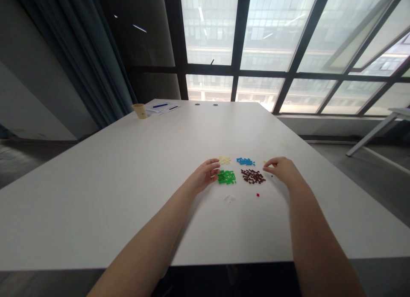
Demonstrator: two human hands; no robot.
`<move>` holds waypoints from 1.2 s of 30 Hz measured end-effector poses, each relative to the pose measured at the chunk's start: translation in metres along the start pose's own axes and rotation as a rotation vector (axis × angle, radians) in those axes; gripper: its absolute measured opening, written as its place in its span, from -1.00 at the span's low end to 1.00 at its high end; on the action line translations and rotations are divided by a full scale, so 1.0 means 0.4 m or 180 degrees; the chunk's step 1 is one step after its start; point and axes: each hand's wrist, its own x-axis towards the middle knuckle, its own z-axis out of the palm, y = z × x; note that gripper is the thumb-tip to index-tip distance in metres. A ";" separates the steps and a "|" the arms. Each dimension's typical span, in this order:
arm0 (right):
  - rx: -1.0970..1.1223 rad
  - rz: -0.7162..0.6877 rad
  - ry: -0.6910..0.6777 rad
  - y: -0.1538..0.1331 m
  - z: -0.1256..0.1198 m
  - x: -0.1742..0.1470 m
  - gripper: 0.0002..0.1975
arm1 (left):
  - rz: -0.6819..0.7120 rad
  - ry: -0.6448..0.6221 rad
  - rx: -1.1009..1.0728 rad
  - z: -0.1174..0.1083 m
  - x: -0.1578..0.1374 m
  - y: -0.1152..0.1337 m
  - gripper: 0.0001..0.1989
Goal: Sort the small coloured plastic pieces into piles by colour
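Small building-brick-like pieces lie sorted by colour on the white table (pixel 179 152). My left hand (pixel 206 175) is at the left edge of the green pieces (pixel 226 177), its fingers curved and apart, with the pale yellow pieces (pixel 224 160) just beyond its fingertips. My right hand (pixel 280 169) is at the right of the dark brown pieces (pixel 253 176), thumb and fingers drawn together in a pinch; anything between them is too small to make out. A tiny yellow piece (pixel 264 162) lies by its fingertips. Blue pieces (pixel 245 161) sit between the hands, farther back.
Nearer me are a few white or clear pieces (pixel 229 199) and a red piece (pixel 258 195). A small dark piece (pixel 272 176) lies under my right hand. At the far left stand a paper cup (pixel 140 111) and papers (pixel 163 107) with a blue pen (pixel 160 105).
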 end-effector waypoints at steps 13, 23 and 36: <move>-0.0243 0.0659 -0.0903 0.038 0.041 0.025 -0.85 | -0.0009 0.0075 -0.0027 -0.014 0.009 0.005 -0.75; -0.0317 0.0608 -0.0855 0.042 0.026 0.021 -0.86 | -0.0027 0.0123 -0.0015 -0.016 0.006 0.010 -0.75; -0.0289 0.0338 -0.0218 0.052 0.032 0.030 -0.82 | 0.0639 0.0844 0.1173 -0.011 0.002 -0.002 -0.85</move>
